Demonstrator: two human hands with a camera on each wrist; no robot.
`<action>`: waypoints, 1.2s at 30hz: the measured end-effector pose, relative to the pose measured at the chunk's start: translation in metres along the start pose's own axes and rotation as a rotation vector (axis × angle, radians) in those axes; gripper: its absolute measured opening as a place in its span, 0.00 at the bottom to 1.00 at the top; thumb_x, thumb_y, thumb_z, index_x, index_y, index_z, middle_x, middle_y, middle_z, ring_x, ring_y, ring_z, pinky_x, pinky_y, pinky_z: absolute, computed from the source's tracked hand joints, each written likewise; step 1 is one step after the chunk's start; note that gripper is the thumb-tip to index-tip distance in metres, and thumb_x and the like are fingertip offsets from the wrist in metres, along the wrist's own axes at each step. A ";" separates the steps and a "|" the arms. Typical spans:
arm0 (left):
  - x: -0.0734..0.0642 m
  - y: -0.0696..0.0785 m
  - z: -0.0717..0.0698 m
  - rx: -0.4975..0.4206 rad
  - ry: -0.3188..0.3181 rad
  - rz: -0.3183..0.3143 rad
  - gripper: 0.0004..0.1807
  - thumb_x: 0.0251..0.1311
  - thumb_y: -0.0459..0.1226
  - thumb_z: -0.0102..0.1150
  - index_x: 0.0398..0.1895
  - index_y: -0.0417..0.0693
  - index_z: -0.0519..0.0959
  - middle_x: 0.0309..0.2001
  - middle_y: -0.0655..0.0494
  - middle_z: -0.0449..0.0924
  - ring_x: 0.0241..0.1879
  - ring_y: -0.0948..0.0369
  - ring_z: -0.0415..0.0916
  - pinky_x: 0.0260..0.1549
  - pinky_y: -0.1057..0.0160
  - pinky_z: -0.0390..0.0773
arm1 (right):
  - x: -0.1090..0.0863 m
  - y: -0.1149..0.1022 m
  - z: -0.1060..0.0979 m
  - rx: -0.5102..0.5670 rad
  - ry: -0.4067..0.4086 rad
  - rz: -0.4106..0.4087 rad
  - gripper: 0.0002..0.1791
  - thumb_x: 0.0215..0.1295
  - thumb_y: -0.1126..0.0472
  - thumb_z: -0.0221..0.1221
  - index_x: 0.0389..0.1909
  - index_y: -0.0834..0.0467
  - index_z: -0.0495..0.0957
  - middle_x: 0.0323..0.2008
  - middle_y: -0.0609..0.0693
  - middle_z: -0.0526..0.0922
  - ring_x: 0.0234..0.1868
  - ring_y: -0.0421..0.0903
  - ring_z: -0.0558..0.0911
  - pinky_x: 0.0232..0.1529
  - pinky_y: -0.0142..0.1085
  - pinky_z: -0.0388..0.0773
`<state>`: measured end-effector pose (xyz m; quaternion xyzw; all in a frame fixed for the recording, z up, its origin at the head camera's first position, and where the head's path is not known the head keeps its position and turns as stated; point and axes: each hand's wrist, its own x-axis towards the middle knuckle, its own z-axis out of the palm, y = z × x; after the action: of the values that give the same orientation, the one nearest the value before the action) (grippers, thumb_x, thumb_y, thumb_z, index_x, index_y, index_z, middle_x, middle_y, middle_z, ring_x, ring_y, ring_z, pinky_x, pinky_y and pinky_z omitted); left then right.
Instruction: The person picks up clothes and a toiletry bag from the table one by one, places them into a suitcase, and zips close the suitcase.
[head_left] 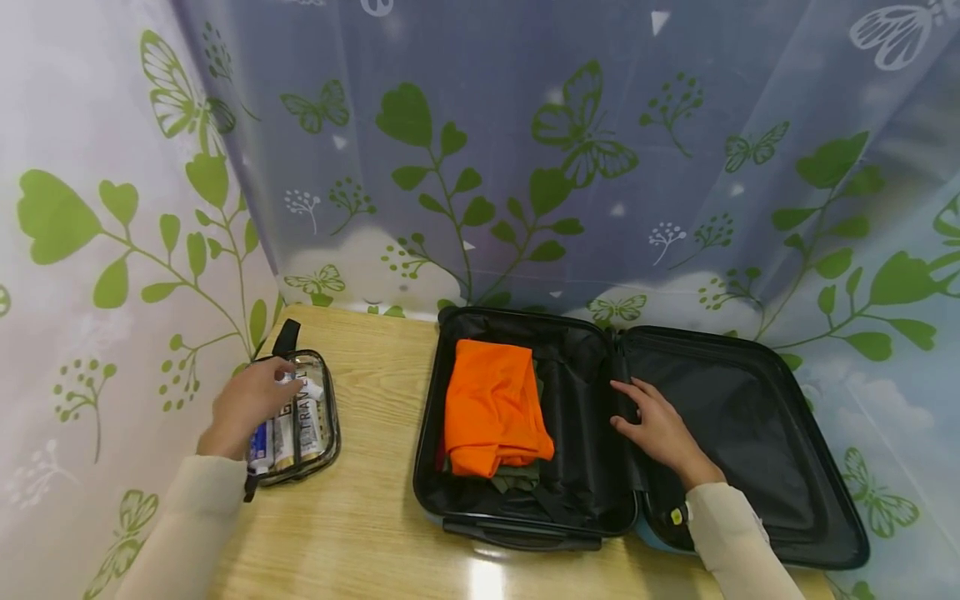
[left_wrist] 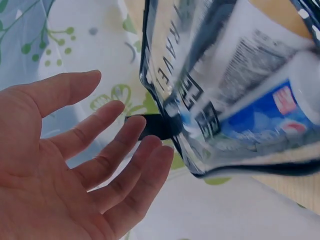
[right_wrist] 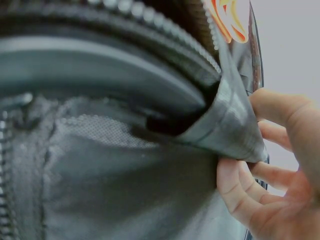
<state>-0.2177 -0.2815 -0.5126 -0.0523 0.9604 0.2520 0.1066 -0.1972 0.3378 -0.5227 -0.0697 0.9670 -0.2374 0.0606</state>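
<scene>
A clear toiletry bag with black trim lies on the left of the table, tubes and bottles showing through it. Over its upper left part hovers my left hand; in the left wrist view its fingers are spread and slightly bent beside the black strap, holding nothing. A black suitcase stands open with folded orange clothing in its left half, above some dark green cloth. My right hand is at the hinge between the halves, its fingertips near the fabric lining, fingers loosely extended.
The suitcase lid lies opened out to the right. A wooden table carries everything, with bare wood between bag and suitcase. Printed curtains with leaves and butterflies hang behind and at both sides.
</scene>
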 end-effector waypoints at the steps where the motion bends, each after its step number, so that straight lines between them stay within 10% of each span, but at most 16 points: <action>1: 0.000 -0.003 0.000 0.003 0.005 -0.009 0.31 0.78 0.49 0.57 0.74 0.39 0.75 0.71 0.29 0.75 0.62 0.31 0.77 0.50 0.32 0.81 | 0.000 0.000 0.000 0.001 0.000 0.001 0.36 0.78 0.57 0.66 0.82 0.59 0.68 0.81 0.75 0.57 0.59 0.72 0.84 0.58 0.69 0.81; 12: -0.016 -0.021 0.004 0.039 0.026 -0.063 0.30 0.75 0.50 0.61 0.71 0.39 0.77 0.68 0.24 0.72 0.61 0.26 0.74 0.42 0.31 0.81 | -0.001 0.001 0.001 0.002 -0.006 0.005 0.36 0.78 0.56 0.66 0.82 0.59 0.67 0.82 0.75 0.57 0.60 0.72 0.84 0.58 0.69 0.81; 36: -0.027 -0.040 0.015 -0.016 -0.045 -0.160 0.43 0.75 0.50 0.63 0.80 0.32 0.61 0.76 0.14 0.49 0.69 0.16 0.59 0.62 0.19 0.70 | -0.001 -0.001 -0.002 0.008 -0.003 -0.003 0.36 0.78 0.56 0.65 0.82 0.59 0.67 0.82 0.75 0.57 0.59 0.71 0.84 0.57 0.68 0.81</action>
<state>-0.1828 -0.3071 -0.5381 -0.1239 0.9486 0.2512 0.1475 -0.1963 0.3381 -0.5209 -0.0713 0.9658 -0.2414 0.0622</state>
